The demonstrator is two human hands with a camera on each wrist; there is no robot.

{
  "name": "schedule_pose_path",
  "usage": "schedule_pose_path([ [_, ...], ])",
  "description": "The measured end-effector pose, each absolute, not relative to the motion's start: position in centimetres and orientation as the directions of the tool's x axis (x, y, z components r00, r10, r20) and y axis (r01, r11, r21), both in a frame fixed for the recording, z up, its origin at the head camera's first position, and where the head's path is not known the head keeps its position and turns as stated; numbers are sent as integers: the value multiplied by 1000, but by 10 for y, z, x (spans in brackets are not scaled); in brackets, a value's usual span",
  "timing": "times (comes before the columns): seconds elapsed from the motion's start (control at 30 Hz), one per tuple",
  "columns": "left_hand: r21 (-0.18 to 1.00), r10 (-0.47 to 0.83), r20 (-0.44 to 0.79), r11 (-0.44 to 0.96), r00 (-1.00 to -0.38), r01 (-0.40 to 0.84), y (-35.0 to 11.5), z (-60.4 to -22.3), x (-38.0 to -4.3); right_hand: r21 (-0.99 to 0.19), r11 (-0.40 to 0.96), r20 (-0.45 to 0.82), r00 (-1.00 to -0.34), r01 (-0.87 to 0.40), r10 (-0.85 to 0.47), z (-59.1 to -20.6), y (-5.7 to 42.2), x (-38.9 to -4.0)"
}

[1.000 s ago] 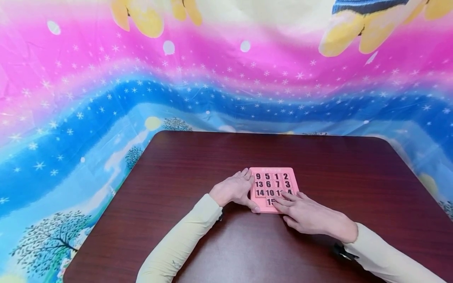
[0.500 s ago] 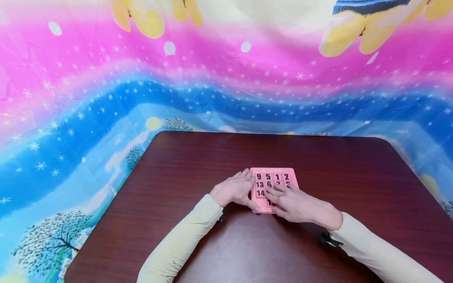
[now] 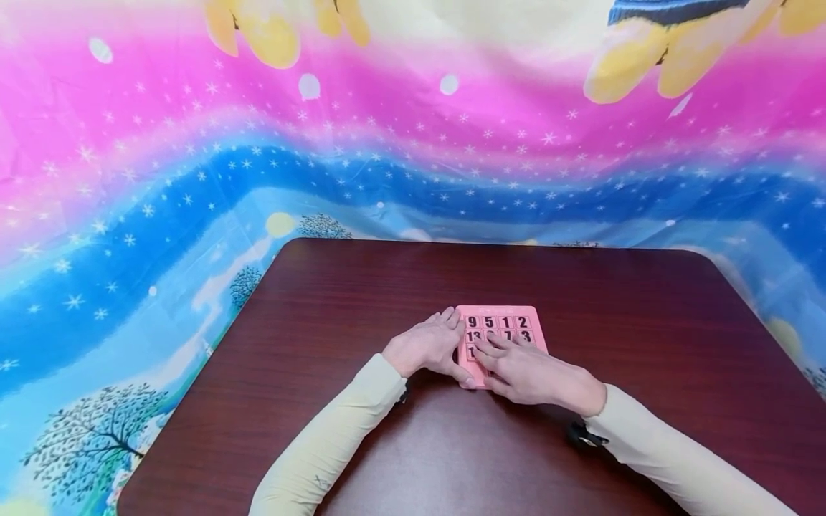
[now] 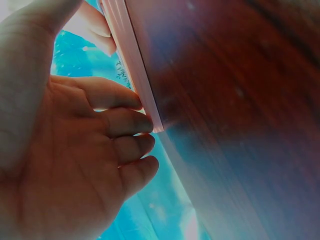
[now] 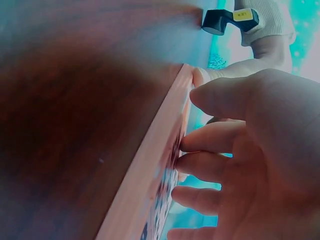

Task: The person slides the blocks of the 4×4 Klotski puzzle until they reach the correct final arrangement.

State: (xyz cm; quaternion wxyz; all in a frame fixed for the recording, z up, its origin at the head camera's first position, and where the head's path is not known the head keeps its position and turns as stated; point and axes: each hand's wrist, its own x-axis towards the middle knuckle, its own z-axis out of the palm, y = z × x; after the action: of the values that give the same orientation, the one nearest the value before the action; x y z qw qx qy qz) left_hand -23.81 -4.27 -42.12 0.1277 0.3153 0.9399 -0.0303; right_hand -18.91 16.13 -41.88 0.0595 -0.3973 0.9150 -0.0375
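The left grip, spread, lined one straight edge of the pink board; the spread right grip touched square tiles; wood-grained tabletop surrounded it.

We've got a dark reddish-brown table with rounded corners, and a pretty loud pink-and-blue snowflake backdrop behind it.

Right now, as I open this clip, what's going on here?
A person is busy with a pink number puzzle on a dark table. The left grip rests along the puzzle's left edge, while the right grip reaches over it, fingers at the number tiles. The top row reads 9, 5, 1, 2; the lower tiles are largely covered by the right grip, so their order can't be told.
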Motion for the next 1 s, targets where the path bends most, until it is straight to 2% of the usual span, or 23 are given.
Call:
schedule_pose_path([
  [0.6, 20, 589, -244, 797, -771, 603, -43, -421, -237, -15, 627, -18, -627, -779, -779, -421, 163, -166],
  [1.0, 22, 592, -246, 795, -767, 607, -43, -423, -239, -36, 623, -14, -622, -782, -783, -418, 163, -168],
])
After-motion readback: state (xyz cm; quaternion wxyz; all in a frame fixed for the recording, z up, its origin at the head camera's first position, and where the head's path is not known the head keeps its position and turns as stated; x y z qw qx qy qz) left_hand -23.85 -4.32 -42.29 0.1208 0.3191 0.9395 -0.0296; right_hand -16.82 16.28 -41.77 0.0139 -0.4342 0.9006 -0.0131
